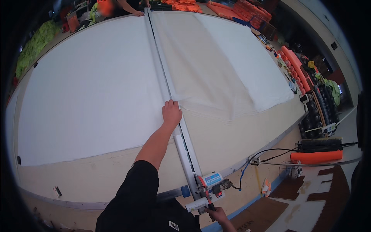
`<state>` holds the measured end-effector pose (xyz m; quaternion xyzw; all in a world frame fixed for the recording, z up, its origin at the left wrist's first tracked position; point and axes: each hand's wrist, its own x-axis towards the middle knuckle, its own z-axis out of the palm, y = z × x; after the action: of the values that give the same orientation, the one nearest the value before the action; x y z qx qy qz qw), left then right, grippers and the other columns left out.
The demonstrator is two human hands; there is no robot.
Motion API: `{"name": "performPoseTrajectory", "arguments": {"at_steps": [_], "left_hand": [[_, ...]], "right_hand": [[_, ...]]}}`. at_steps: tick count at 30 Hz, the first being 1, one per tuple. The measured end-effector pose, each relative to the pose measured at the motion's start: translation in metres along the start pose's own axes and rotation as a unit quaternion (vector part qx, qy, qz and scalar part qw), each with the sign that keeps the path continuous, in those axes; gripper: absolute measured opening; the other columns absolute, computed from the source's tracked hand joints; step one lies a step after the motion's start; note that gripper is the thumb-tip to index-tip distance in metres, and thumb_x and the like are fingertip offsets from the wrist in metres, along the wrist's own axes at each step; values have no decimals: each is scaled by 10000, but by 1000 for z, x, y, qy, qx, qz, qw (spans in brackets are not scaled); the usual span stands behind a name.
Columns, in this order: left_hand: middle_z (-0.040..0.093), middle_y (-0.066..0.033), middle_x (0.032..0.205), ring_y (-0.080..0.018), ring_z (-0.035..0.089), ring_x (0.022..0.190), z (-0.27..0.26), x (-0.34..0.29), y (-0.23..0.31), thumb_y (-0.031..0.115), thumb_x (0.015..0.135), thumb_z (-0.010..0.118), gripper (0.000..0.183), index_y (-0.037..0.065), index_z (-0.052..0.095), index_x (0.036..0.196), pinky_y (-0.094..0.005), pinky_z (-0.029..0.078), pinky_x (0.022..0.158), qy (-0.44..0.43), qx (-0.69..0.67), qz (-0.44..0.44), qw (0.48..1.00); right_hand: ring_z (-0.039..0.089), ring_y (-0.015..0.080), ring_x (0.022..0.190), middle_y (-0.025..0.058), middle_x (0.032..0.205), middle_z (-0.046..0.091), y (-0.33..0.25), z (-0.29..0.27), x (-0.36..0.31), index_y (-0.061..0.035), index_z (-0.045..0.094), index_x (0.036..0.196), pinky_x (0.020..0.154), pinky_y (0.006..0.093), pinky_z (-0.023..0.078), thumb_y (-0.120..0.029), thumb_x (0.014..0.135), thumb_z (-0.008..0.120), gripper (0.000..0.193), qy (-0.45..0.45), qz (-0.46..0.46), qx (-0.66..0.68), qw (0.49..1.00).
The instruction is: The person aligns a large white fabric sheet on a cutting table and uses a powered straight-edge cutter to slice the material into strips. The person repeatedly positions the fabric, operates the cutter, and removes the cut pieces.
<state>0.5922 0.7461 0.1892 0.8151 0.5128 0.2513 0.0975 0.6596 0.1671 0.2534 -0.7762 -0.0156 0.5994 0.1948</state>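
Note:
A long metal guide rail (162,65) crosses the table from far to near, lying over white fabric (89,81). My left hand (172,111) grips the rail near its middle, fingers bent over it. At the near end of the rail sits a cutting machine (211,185) with a red and white body and a blue label. Low in the view, my right hand (218,215) is closed around the machine's dark handle, partly hidden by the machine. Right of the rail, a thin, see-through layer of fabric (208,69) lies wrinkled beside a whiter strip (247,62).
A co-worker's hand (138,13) rests by the rail's far end. Black cables (278,150) run from the table's right edge. Orange rolls (295,63) and small tools line the right side. Bright green fabric (36,46) is heaped at the far left.

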Motion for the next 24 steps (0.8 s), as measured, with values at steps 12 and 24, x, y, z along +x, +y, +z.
{"name": "performPoseTrajectory", "arguments": {"at_steps": [12, 24], "left_hand": [[627, -108, 1239, -334, 596, 1146, 6, -27, -47, 165, 904, 721, 327, 64, 666, 1210, -460, 520, 924, 67, -104, -57, 991], [631, -102, 1312, -292, 500, 1337, -17, 65, 14, 330, 868, 775, 400, 95, 754, 1191, -531, 349, 1157, -97, 46, 37, 994]], "right_hand": [[508, 123, 535, 7, 649, 554, 10, -11, -47, -49, 712, 960, 491, 323, 404, -320, 933, 829, 296, -4, -15, -35, 999], [414, 87, 468, -48, 588, 511, 18, -14, -85, -96, 728, 870, 446, 305, 329, -284, 909, 868, 238, 58, -36, -13, 998]]}}
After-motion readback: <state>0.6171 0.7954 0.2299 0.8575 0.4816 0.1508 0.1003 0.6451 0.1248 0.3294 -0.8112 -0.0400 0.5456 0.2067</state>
